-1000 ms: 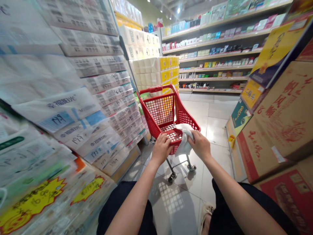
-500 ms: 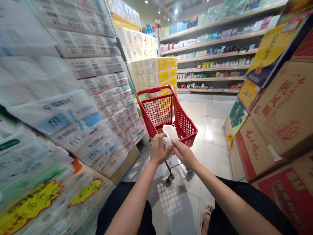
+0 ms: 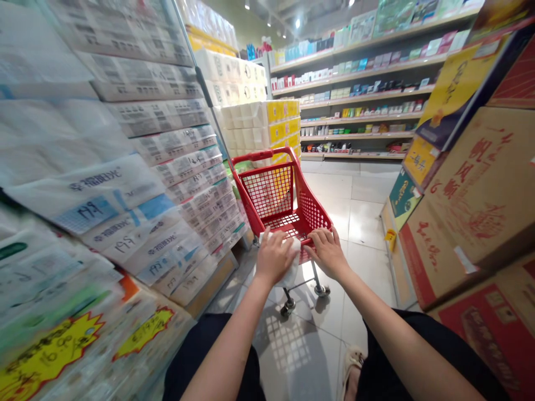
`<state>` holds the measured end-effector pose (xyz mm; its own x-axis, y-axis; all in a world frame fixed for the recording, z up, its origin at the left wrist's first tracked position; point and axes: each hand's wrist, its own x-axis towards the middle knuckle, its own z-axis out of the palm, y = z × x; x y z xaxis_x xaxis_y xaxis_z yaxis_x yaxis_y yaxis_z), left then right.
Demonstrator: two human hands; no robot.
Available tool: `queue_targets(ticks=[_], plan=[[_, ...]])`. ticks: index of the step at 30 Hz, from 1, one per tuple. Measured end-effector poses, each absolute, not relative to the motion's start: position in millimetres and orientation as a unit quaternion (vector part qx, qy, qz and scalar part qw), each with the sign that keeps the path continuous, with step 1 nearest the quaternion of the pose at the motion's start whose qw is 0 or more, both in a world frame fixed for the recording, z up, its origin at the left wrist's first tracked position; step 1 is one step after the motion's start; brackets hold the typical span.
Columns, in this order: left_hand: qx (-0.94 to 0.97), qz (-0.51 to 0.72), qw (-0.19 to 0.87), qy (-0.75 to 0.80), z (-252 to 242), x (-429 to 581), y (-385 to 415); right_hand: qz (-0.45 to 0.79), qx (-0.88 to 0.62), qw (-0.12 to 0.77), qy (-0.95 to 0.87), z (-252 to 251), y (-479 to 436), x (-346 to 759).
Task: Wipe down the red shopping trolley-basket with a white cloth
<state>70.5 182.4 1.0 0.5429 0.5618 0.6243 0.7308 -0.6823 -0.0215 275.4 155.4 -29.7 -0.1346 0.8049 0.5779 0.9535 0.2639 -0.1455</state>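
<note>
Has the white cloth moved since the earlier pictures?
Yes. Against the red cart, the cloth has moved left along the near edge, from the right hand to the left hand.

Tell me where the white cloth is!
In the head view, the white cloth is below centre, under the left hand at the near edge of the red cart, left of the right hand.

The left hand (image 3: 273, 259) hides much of the white cloth (image 3: 296, 245); the lower red box (image 3: 495, 320) runs off the right edge.

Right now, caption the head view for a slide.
Left hand with white cloth and right hand on a red cart.
</note>
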Motion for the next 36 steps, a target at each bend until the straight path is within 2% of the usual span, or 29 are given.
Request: queue_targets(ticks=[7,13,17,21,25,29,36], plan=[[-0.868,-0.243,0.16,-0.402,-17.9,116.3,178.5,-0.125,-0.578,0.274,-0.758,-30.1,157.4,281.2],[-0.931,-0.208,0.126,-0.273,-2.0,60.4,204.7,-0.122,-0.563,0.272,-0.771,-30.9,164.2,299.9],[-0.914,-0.25,0.099,-0.305,1.6,23.8,218.5,-0.114,-0.565,0.285,-0.766,-31.0,166.0,298.2],[-0.871,-0.309,0.085,-0.373,-14.8,49.5,198.6,-0.115,-0.572,0.3,-0.755,-32.1,165.8,289.0],[-0.881,-0.296,0.114,-0.351,-25.7,75.7,179.6,-0.117,-0.571,0.309,-0.752,-31.3,165.9,289.0],[-0.915,-0.252,0.106,-0.297,-15.5,49.7,197.2,-0.094,-0.552,0.314,-0.767,-28.3,166.6,300.2],[-0.897,-0.284,0.089,-0.326,-14.6,41.8,209.6,-0.085,-0.551,0.312,-0.77,-25.2,165.2,312.6]])
